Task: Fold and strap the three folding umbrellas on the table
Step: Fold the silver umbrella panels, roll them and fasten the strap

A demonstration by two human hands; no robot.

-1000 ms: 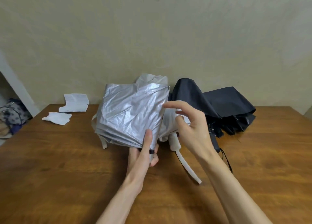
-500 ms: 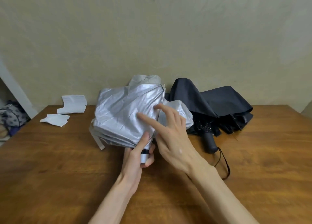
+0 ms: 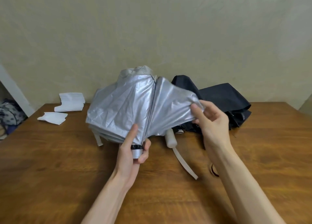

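Head view: silver umbrella (image 3: 128,105) held above tabletop (image 3: 67,164), centre. Round its stub end the left hand (image 3: 133,152) has fingers (image 3: 145,149) curled tight; right hand (image 3: 211,120) pinches the right panel's edge. Fabric looks thin, slick, floppy, light; ribs stiff. Best hold: panel edge by rib tips. Unstrapped black umbrella (image 3: 224,97) lies far right.

The silver umbrella (image 3: 128,109) is covering nearly all of a pale umbrella (image 3: 135,71) lying behind it. Only that one's top, white handle (image 3: 170,140) and strap (image 3: 184,163) are showing. The right hand (image 3: 212,122) and its forearm are blocking the lower part of the black umbrella (image 3: 222,98) and hiding most of a dark cord loop (image 3: 213,170). The left hand (image 3: 131,152) is wrapping its fingers partly out of sight behind the silver umbrella's base. The left edge is cutting off a patterned bag (image 3: 10,115).
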